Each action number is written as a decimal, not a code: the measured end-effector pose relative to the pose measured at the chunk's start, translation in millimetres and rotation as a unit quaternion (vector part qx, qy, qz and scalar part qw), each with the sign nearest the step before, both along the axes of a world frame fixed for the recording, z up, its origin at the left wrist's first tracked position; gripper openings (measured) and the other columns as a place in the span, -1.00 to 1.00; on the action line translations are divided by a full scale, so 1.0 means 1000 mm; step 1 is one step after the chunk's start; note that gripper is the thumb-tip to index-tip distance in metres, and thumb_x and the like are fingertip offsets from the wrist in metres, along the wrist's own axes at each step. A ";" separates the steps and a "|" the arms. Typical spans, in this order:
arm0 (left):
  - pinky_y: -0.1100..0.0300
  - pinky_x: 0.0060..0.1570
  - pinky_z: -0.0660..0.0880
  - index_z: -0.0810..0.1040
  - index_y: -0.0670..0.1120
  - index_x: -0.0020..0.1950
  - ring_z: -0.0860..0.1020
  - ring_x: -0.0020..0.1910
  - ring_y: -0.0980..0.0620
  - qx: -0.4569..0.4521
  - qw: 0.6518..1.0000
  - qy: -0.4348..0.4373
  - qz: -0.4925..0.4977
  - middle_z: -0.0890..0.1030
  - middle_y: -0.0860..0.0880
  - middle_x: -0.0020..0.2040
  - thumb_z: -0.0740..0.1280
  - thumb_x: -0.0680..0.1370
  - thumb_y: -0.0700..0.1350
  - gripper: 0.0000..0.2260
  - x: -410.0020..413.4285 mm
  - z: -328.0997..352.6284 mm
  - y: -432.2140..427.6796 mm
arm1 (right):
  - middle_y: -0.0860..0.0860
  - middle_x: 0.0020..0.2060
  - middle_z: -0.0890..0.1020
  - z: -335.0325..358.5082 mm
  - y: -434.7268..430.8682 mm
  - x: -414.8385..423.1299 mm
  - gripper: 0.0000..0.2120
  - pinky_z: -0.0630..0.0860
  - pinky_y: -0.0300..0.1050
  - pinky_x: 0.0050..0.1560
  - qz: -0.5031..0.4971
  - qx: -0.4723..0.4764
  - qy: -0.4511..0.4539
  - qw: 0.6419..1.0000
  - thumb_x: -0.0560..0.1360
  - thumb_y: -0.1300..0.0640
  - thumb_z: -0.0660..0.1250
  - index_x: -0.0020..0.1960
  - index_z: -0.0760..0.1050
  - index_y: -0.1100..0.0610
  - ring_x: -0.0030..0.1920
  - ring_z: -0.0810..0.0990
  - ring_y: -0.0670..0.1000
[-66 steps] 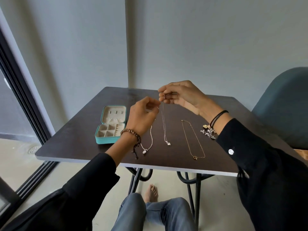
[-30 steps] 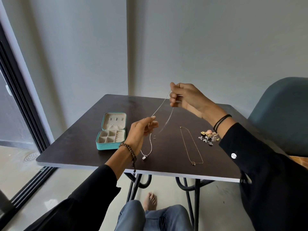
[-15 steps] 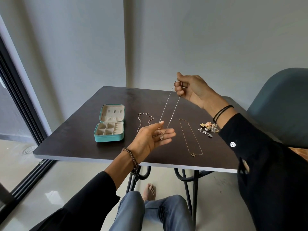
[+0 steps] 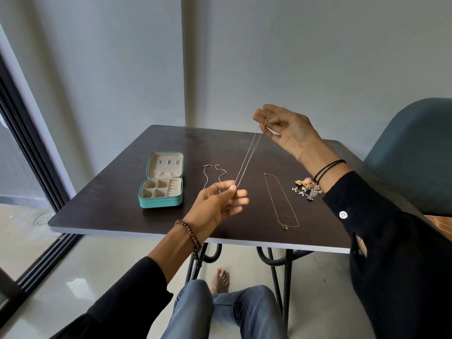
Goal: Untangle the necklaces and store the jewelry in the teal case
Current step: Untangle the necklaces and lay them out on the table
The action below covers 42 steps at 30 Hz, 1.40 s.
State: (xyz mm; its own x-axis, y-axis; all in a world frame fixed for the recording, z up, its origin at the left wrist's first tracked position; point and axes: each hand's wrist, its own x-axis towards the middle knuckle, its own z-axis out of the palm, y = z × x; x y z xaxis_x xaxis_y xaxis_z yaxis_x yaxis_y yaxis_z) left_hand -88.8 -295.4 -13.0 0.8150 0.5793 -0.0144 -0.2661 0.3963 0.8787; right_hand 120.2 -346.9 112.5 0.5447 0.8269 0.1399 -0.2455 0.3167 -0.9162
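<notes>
A fine silver necklace hangs taut in the air between two hands above the dark tabletop, its two strands running side by side from the raised right hand down to the left hand. The right hand's fingers pinch the upper end near the fingertips, the other digits loosely spread; the left hand's thumb and forefinger press together on the lower end, the remaining fingers fanned. The chain looks feather-light, limp and prone to kinking or knotting again, so it is best taken at its ends, near clasp and pendant, and kept lightly stretched, not bunched. A second silver chain lies on the tabletop just beside the open teal case, a gold necklace lies further right, and a small heap of charms sits by the right wrist. The held necklace's pendant and clasp are hidden within the fingers, the strands blur where they move, the lower part of the second chain is covered by the left hand, and the heap's separate pieces are too small to tell apart. The case's compartments appear empty.
</notes>
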 end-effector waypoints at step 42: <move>0.23 -0.09 0.62 0.65 -0.24 0.09 0.66 -0.12 0.06 0.173 0.984 0.047 0.013 0.69 -0.08 -0.11 0.33 0.60 -0.22 -0.85 0.004 -0.005 -0.012 | 0.10 -0.29 0.69 -0.016 -0.004 0.014 -0.90 0.70 0.00 0.00 -0.166 -0.150 -0.215 0.951 0.49 0.25 0.40 -0.10 0.65 0.28 -0.26 0.70 0.04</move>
State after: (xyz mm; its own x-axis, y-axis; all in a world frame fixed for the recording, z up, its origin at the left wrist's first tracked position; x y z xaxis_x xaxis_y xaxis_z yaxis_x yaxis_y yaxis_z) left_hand -84.9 -307.6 -17.5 0.8037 0.5842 0.1125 -0.1830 0.0627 0.9811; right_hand 134.2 -351.3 96.5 0.7275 0.6579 0.1944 0.2407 0.0205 -0.9704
